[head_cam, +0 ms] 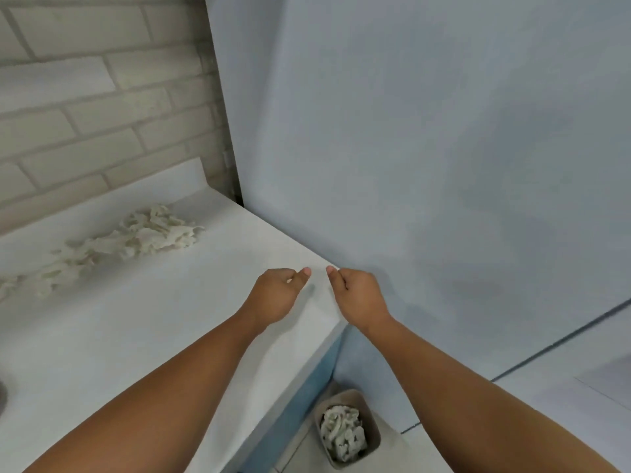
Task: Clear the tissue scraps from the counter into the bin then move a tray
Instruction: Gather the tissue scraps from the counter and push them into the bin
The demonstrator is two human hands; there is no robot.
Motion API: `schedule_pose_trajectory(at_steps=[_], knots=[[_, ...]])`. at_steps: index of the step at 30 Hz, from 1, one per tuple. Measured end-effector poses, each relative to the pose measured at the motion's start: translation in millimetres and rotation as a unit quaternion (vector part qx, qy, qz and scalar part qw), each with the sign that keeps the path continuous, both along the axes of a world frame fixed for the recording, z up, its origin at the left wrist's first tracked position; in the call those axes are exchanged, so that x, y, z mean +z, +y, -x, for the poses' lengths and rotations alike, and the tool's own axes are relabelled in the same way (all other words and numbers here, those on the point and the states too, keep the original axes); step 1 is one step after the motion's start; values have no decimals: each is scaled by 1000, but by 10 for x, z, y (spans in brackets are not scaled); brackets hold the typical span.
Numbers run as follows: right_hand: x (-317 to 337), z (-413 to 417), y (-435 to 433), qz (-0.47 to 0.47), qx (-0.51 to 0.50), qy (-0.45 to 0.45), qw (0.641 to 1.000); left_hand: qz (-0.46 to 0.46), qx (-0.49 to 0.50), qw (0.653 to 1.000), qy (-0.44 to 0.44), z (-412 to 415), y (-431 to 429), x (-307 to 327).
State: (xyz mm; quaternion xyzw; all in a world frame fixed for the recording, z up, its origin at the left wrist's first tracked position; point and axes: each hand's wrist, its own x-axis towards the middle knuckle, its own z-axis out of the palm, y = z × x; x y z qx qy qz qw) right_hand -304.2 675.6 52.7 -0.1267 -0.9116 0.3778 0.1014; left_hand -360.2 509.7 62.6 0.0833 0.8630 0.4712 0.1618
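Observation:
A long heap of white tissue scraps (136, 238) lies on the white counter (136, 336), running from near the back corner toward the left edge. My left hand (276, 297) hovers over the counter's right end with its fingers curled and nothing in it. My right hand (358, 298) is beside it at the counter's right edge, also curled and holding nothing. Both are well to the right of the scraps. On the floor below the counter's end stands a beige bin (368, 413) with tissue scraps (341, 433) inside. No tray is in view.
A brick wall (85, 107) backs the counter. A tall pale blue panel (426, 148) rises at the counter's right end. A dark rounded rim (2, 394) shows at the far left edge. Tiled floor (563, 363) lies to the right.

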Motion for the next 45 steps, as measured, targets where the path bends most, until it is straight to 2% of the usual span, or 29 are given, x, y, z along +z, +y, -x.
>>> schedule_pose_trajectory(at_steps=[8,14,20,24,28,33,37,40,43,45], knots=[[-278,-970,641,-11,-22,-36,999,13,-35,999,30,-920,694,-336],[-886,-1523,776,-22,-25,-108,994,-3,-20,1000,-11,-1406,871,-957],[-1662,-1876,827,3,-49,-164,985,39,-42,995,-81,-1700,922,-1731],[-2252,-1978,885,-15,-92,-188,978,58,-46,993,-89,-1712,1007,-2316],[-2895,-2057,914,4,-120,-219,968,75,-58,990,-106,-1667,1130,-2971],[-3664,-2104,993,25,-120,-251,960,99,-113,972,-180,-1652,1147,-3866],[-4182,-2081,1166,56,-124,-259,956,155,-170,957,-176,-1625,1083,-4624],[-4559,-2075,1253,130,-141,-265,945,197,-207,940,-185,-1590,1065,-5101],[-4924,-2093,1246,189,-170,-257,932,197,-176,950,-168,-1564,1082,-5460],[-5184,-2145,1204,174,-162,-280,930,195,-146,956,-162,-1536,1104,-5690]])
